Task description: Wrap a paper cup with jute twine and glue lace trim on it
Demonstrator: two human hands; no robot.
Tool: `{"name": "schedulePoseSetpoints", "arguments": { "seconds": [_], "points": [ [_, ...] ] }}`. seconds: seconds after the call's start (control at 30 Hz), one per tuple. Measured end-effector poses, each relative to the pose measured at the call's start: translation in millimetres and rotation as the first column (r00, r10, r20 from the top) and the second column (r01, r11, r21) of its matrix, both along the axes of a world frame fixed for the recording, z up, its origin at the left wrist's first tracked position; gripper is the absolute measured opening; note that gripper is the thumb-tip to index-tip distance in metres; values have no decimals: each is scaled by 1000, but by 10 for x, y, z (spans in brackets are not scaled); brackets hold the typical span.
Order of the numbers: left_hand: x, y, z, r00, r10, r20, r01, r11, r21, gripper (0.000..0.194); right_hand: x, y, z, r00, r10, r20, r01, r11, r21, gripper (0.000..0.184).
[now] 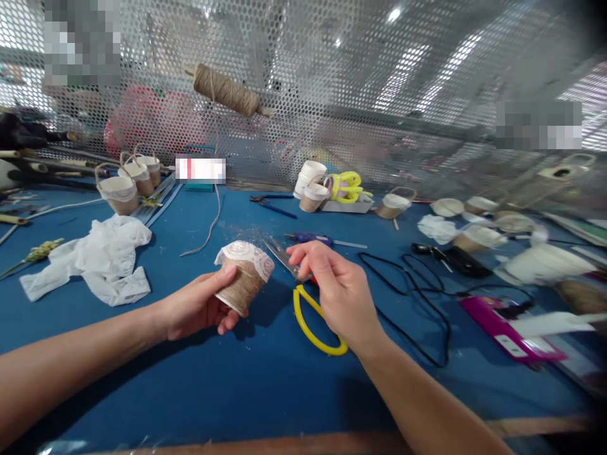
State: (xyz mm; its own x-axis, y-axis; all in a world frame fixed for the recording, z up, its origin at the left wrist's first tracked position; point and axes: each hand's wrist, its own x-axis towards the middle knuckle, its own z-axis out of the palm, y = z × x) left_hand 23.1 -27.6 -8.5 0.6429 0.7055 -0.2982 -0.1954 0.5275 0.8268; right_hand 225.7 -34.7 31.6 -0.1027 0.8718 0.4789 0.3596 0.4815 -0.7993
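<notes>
A small cup wrapped in brown twine [244, 284], with white lace [246, 253] round its rim, is gripped by my left hand [203, 300]. The cup tilts, its base toward me, and thumb and fingers wrap its side. To the right, my right hand [344, 294] has its fingers closed at the pivot of yellow-handled scissors [320, 335]. The scissor blades point away toward the upper left, and the hand covers part of the handles. Just beyond the blades lies a blue glue gun [310, 239] with a white glue stick.
White lace fabric [102, 259] lies left, near several twine-wrapped cups [121, 196]. Pliers [275, 203], stacked white cups [308, 177] and yellow scissors [348, 186] stand at the back. A black cord [417, 303] and purple power strip [507, 328] are right. A twine spool [225, 90] hangs on the mesh.
</notes>
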Motion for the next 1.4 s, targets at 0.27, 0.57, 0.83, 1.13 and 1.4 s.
{"name": "schedulePoseSetpoints", "arguments": {
  "seconds": [0.27, 0.57, 0.83, 1.13, 1.4],
  "points": [
    [5, -17, -11, 995, -95, 10, 96, 994, -60, 69, -47, 3, -25, 1000, 0, -1, 0, 1000, 1, 33],
    [-15, -64, 127, 840, 218, -498, 120, 818, 562, 62, -59, -35, 2, 941, 236, 242, -210, 969, -127, 13],
    [-61, -52, 93, 689, 476, -547, 249, 553, 795, 52, -83, -71, -28, 961, 146, 237, -121, 986, -116, 24],
    [-34, -84, 200, 670, 293, -682, 451, 569, 688, 54, -10, 56, -41, 919, 315, 237, -273, 942, -194, 28],
    [-53, -90, 169, 719, 280, -635, 476, 467, 745, 61, -31, 42, -52, 900, 376, 220, -279, 885, -372, 15]
  ]
}}
